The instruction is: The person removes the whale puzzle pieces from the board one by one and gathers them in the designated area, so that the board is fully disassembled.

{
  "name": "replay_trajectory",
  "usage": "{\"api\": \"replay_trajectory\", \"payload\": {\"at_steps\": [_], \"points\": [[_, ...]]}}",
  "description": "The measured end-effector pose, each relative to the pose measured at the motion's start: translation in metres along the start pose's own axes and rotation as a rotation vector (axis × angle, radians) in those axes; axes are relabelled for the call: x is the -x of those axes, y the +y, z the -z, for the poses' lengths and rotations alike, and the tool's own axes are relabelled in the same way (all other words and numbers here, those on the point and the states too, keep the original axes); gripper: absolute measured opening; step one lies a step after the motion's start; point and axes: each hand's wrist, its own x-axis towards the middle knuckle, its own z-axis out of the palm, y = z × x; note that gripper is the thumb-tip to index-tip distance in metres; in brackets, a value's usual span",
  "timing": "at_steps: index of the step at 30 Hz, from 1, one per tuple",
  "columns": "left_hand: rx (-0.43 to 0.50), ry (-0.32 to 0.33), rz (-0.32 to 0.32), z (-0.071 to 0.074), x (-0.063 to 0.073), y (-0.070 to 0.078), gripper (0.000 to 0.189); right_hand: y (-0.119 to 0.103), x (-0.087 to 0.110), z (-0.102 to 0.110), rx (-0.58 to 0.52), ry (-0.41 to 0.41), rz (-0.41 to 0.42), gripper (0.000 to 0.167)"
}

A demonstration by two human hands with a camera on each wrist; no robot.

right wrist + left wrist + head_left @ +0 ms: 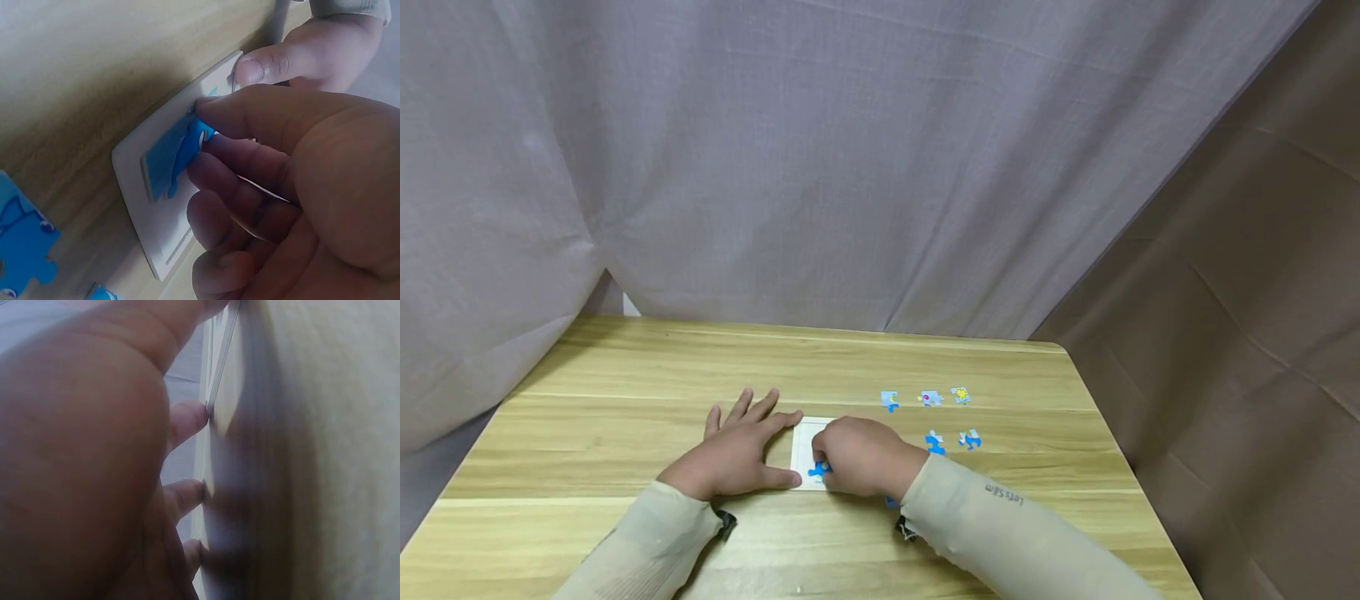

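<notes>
A white puzzle board (802,442) with a raised border lies on the table between the hands. My left hand (737,456) is spread flat at its left side, thumb and index fingertips touching the edge. My right hand (863,457) is over the board, its thumb and fingers pinching a blue jigsaw piece (195,139). Under and beside that piece, another blue piece (156,164) lies in a corner of the board in the right wrist view. The left wrist view shows the left fingertips (195,419) at the board's edge; the right hand covers much of the board.
Loose jigsaw pieces lie right of the board: a moon piece (890,400), a pink-marked piece (931,398), a sun piece (961,395) and blue pieces (935,442) (970,439). Another blue piece (891,502) is partly behind the right wrist. A grey curtain (790,183) hangs behind the wooden table (625,417).
</notes>
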Motion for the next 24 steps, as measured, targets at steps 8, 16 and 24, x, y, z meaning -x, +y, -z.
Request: {"api": "replay_trajectory", "payload": {"at_steps": [8, 16, 24], "points": [[0.001, 0.011, -0.004, 0.0002, 0.0003, -0.0009, 0.097, 0.001, -0.0017, -0.0028, -0.039, 0.002, 0.02, 0.013], [0.003, 0.011, -0.004, -0.0004, 0.0001, -0.001, 0.097, 0.001, -0.0028, -0.0039, -0.045, -0.004, 0.006, 0.014], [0.005, 0.013, -0.004, -0.0014, 0.0001, -0.0021, 0.097, -0.0036, -0.0014, -0.0009, -0.059, -0.023, -0.035, 0.019]]}}
